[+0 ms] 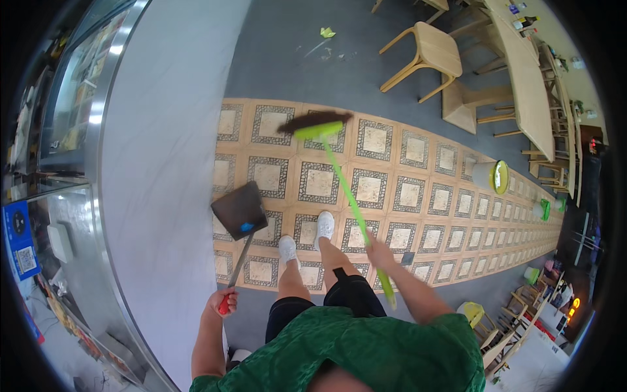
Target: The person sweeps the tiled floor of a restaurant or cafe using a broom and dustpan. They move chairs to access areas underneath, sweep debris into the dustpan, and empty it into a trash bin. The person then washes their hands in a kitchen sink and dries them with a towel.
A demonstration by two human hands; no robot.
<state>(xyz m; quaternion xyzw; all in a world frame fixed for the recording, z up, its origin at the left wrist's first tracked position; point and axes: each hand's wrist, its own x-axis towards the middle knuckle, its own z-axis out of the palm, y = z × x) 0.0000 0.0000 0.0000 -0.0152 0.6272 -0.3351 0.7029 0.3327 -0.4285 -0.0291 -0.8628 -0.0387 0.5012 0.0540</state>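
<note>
My left hand point(221, 301) is wrapped round the red end of a long-handled dustpan point(235, 206). The dark pan is low over the tiled floor, left of my white shoes, with a small blue patch point(247, 227) on it. In my right hand point(381, 255) is the bright green handle of a broom point(349, 193). Its dark bristles, blurred by motion, are ahead of my feet, near where the patterned tiles meet the grey floor. Beyond the broom head, a crumpled yellow-green scrap point(327, 32) and paler bits lie on the grey floor.
A long pale counter point(170, 150) runs along my left. Wooden chairs point(436, 49) and a long wooden table point(528, 98) stand at the far right. A yellow-rimmed bin point(499, 177) is on the tiles to the right, with more chairs point(516, 307) at the lower right.
</note>
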